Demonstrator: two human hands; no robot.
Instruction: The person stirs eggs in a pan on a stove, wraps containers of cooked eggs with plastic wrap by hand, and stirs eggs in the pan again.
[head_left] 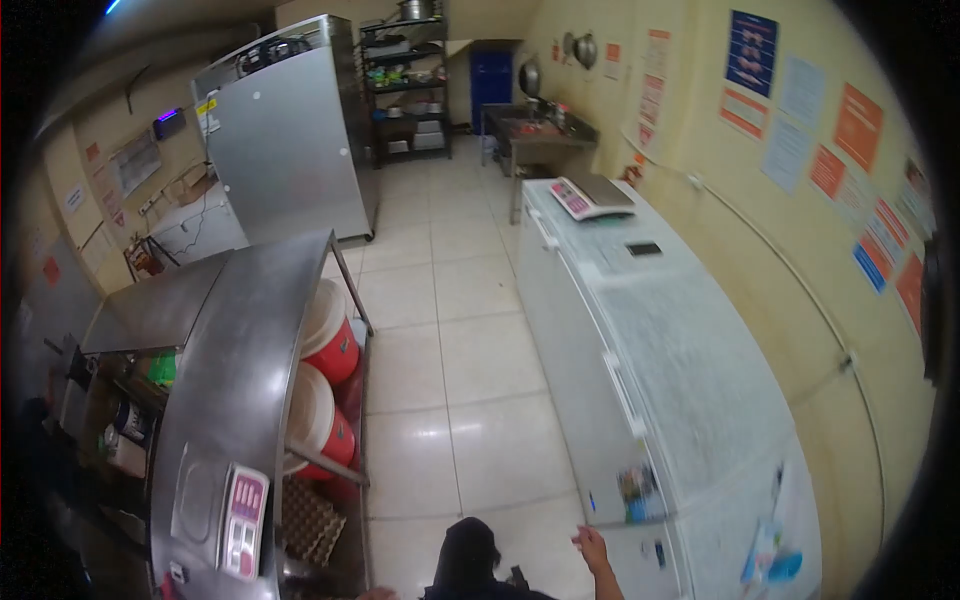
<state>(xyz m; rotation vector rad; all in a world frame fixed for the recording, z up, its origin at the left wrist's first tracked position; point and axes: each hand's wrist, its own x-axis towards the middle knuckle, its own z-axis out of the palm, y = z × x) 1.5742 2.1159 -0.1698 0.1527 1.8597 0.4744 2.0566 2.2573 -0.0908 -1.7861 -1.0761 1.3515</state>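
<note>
At the bottom of the head view, my right hand (590,546) is raised beside the white chest freezer (660,330). Its fingers look partly curled, and whether anything is between them is too small to tell. Only a sliver of my left hand (378,593) shows at the bottom edge, near the lower end of the steel table (240,350); its fingers are hidden. A pink and white scale (243,525) sits on that table. Plastic bags (772,555) lie on the freezer's near end.
Red buckets (333,355) and egg trays (312,520) are under the steel table. Another scale (590,198) and a dark phone (644,249) rest on the freezer. A tall steel cabinet (280,140), a shelf rack (405,85) and a sink (540,130) stand farther back.
</note>
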